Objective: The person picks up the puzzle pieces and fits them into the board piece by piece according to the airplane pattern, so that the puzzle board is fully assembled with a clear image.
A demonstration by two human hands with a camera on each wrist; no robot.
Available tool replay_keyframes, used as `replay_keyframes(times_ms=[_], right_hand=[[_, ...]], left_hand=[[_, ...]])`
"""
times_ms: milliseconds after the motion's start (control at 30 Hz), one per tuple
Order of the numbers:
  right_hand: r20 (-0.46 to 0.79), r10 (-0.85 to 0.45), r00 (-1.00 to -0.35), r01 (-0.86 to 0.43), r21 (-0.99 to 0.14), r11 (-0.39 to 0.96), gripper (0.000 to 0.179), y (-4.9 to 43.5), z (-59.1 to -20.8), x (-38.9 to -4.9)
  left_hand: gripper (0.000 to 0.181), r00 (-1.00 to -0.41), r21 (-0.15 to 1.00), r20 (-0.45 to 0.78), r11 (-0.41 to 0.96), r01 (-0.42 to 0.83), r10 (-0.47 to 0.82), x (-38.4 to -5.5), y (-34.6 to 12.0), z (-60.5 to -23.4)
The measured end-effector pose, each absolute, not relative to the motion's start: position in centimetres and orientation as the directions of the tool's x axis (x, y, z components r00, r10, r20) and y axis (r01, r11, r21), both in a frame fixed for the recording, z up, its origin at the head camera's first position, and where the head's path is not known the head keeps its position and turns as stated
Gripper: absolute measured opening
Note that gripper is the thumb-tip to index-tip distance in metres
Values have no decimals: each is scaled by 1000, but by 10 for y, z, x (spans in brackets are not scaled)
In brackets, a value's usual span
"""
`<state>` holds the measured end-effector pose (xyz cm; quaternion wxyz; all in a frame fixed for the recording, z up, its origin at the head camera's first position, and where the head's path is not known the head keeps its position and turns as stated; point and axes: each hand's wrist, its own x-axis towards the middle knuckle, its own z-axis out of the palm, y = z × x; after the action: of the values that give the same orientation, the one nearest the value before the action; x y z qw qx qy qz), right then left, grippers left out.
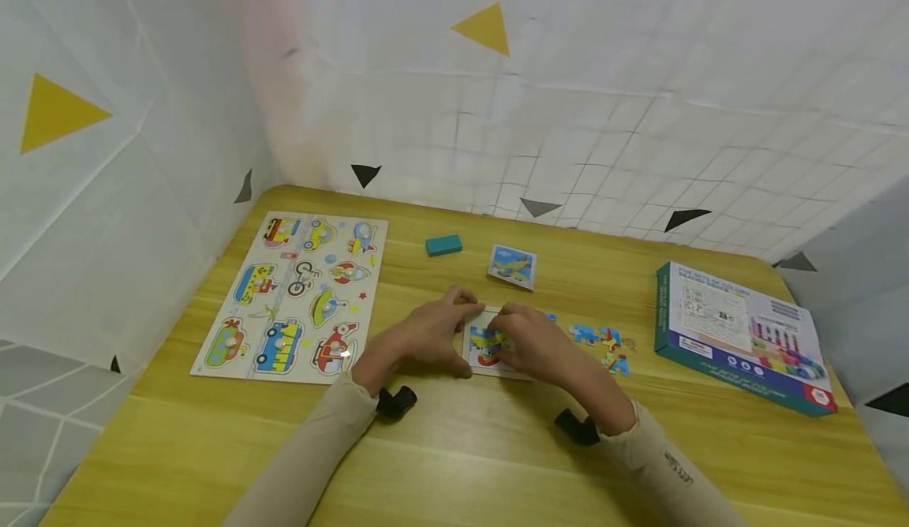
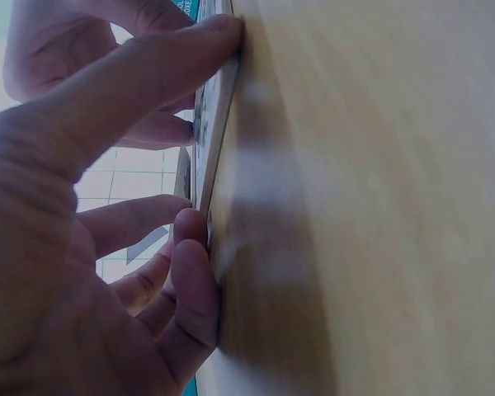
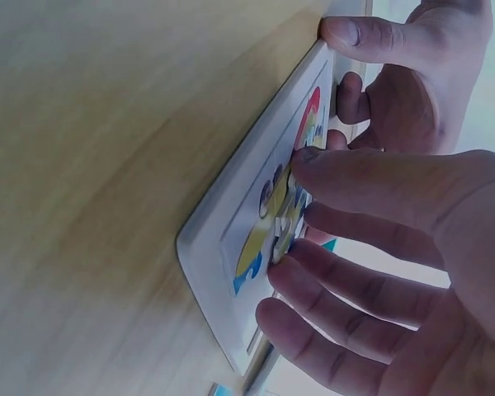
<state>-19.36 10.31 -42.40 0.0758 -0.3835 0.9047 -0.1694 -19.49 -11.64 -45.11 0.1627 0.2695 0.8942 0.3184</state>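
Note:
A small jigsaw tray [image 3: 200, 243] with a pale raised rim lies flat on the table, partly filled with colourful pieces. My left hand [image 1: 436, 330] holds its left end, thumb at the near corner and fingers at the far side; the tray's edge [image 2: 217, 124] shows between them in the left wrist view. Over the tray, my right hand [image 1: 536, 345] pinches a jigsaw piece [image 3: 282, 239] against the picture with thumb and fingers. That hand hides part of the tray in the head view. Several loose jigsaw pieces [image 1: 610, 339] lie just right of it.
Behind the tray stands a folded picture card [image 1: 513, 267] with an aeroplane, and a teal block [image 1: 443, 244] lies to its left. A large vehicle peg puzzle [image 1: 287, 298] covers the table's left side. At the right lies a printed game box [image 1: 746, 338].

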Motion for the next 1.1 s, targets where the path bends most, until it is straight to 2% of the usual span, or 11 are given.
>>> replay_keyframes(times_ms=[633, 1100], right_hand=[[-42, -697, -716, -643, -347, 683, 32, 103, -422, -194], [-34, -721, -692, -666, -353, 657, 27, 100, -420, -197]], left_hand=[[100, -799, 643, -129, 663, 383, 587, -197, -114, -452], [99, -803, 657, -128, 656, 370, 582, -196, -116, -453]])
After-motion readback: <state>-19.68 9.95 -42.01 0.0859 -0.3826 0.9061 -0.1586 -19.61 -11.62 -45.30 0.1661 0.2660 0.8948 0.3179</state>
